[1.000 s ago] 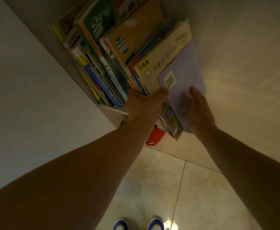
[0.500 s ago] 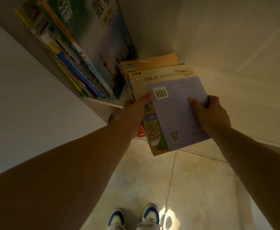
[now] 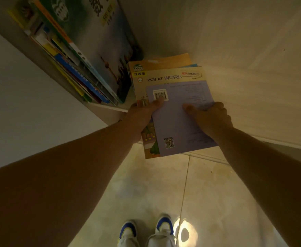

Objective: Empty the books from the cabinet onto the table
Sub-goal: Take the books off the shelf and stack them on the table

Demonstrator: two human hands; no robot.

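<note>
I hold a small stack of books point(image 3: 174, 122) flat in front of the cabinet, a lilac back cover with a barcode on top and a yellow "ZOB AT WORK" book under it. My left hand point(image 3: 140, 118) grips the stack's left edge, thumb on the barcode. My right hand point(image 3: 210, 118) grips its right edge, thumb on the lilac cover. Several books point(image 3: 85, 56) remain leaning on the cabinet shelf point(image 3: 108, 108) at upper left, a large green and blue one outermost.
The pale cabinet door or side panel point(image 3: 244, 77) fills the right. A white wall point(image 3: 21, 113) is at left. Beige floor tiles point(image 3: 146, 193) lie below, with my blue and white shoes point(image 3: 146, 232) at the bottom edge.
The stack was tilted among the shelf's books; both hands have drawn it out and down towards me, and now hold it flat. The remaining books lean where it stood.
</note>
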